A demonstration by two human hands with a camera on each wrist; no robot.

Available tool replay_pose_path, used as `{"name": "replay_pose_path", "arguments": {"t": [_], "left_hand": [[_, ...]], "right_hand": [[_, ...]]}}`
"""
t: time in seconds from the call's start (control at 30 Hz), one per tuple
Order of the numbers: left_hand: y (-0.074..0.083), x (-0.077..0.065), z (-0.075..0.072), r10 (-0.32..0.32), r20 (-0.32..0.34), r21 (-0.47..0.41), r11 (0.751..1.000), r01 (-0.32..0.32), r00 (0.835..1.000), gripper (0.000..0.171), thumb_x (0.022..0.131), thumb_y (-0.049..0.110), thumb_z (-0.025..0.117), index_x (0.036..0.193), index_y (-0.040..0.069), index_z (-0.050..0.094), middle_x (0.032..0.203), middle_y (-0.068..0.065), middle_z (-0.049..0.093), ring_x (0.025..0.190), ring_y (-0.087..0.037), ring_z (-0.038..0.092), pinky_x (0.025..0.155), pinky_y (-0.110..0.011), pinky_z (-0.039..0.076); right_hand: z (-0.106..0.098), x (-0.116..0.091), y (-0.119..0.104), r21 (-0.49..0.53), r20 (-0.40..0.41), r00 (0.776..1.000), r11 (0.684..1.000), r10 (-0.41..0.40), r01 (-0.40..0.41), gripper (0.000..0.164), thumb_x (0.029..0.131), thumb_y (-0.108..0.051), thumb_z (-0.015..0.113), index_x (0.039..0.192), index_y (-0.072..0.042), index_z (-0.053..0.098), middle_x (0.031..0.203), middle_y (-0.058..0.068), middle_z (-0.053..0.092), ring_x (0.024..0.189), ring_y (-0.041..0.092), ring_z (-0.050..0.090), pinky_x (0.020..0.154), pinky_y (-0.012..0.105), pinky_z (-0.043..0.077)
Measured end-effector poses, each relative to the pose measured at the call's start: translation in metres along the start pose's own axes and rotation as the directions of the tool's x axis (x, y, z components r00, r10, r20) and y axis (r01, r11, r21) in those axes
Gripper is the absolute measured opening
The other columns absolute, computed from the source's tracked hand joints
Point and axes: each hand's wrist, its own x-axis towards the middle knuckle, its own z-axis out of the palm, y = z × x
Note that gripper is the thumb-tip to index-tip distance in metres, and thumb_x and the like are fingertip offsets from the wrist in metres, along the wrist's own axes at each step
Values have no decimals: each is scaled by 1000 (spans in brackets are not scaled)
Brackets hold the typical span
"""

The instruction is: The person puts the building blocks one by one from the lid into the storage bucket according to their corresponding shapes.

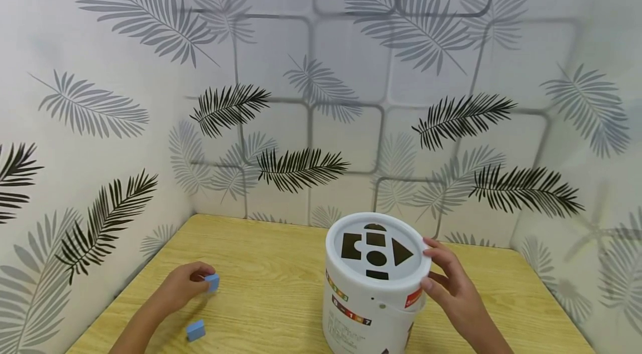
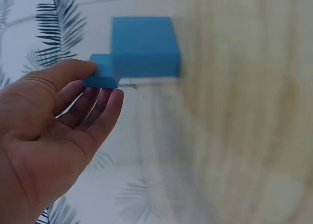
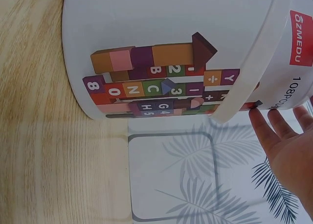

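My left hand (image 1: 183,287) pinches a small blue block (image 1: 213,282) between thumb and fingers, low over the left of the table. Nearer the front, a second blue block (image 1: 195,330) lies on the wood. In the left wrist view the held block (image 2: 101,77) is partly covered by the other block (image 2: 145,50). A white bucket (image 1: 358,315) stands upright at right, its lid (image 1: 351,273) on, with several shaped holes cut through. The fingers and thumb of my right hand (image 1: 456,292) rest against the lid's right rim, and in the right wrist view the fingers look fairly straight.
The yellow wood-grain table (image 1: 266,281) ends against a pale wall (image 1: 346,136) with a leaf pattern. Side walls close in at left and right. A pale band (image 3: 259,62), perhaps a handle, runs round the upper part of the bucket, below its lid.
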Motion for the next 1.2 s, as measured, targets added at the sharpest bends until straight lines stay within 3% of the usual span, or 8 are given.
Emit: {"name": "replay_pose_path", "arguments": {"t": [0.2, 0.47, 0.7, 0.93, 1.2], "left_hand": [[35, 2, 2, 85, 17, -84, 993, -83, 996, 34, 96, 21, 69, 124, 3, 65, 120, -11, 67, 105, -23, 64, 85, -40, 56], [88, 2, 7, 206, 30, -142, 970, -200, 978, 33, 97, 21, 68, 126, 5, 64, 119, -10, 67, 110, -24, 63, 87, -36, 56], [130, 3, 14, 320, 35, -147, 939, -312, 947, 31, 99, 19, 65, 128, 5, 64, 123, -11, 66, 115, -26, 62, 98, -36, 54], [169, 4, 25, 379, 78, -185, 914, -361, 922, 35, 99, 19, 65, 131, 5, 62, 131, -15, 60, 117, -29, 61, 92, -28, 55], [219, 4, 39, 499, 97, -214, 856, -472, 861, 26, 97, 12, 64, 123, 7, 66, 121, -11, 61, 109, -24, 61, 93, -27, 55]], "right_hand": [[0, 1, -2, 4, -6, 1000, 1000, 7, -7, 42, 98, 6, 56, 138, 0, 44, 155, -7, 36, 131, -6, 42, 96, 11, 45], [2, 0, -2, -8, -8, 1000, 1000, 30, -31, 42, 99, 4, 57, 138, -2, 44, 154, -9, 36, 130, -7, 43, 96, 11, 46], [0, 1, -2, -26, -12, 995, 995, 94, -95, 40, 101, -2, 58, 138, -5, 44, 155, -7, 35, 130, -9, 41, 96, 12, 46], [0, 1, -2, -23, -11, 995, 994, 102, -103, 40, 101, -3, 58, 138, -5, 44, 155, -10, 35, 129, -9, 41, 96, 12, 46], [1, 0, -3, -24, -10, 996, 996, 89, -89, 40, 100, -2, 58, 138, -4, 44, 154, -10, 36, 130, -10, 41, 96, 12, 46]]}}
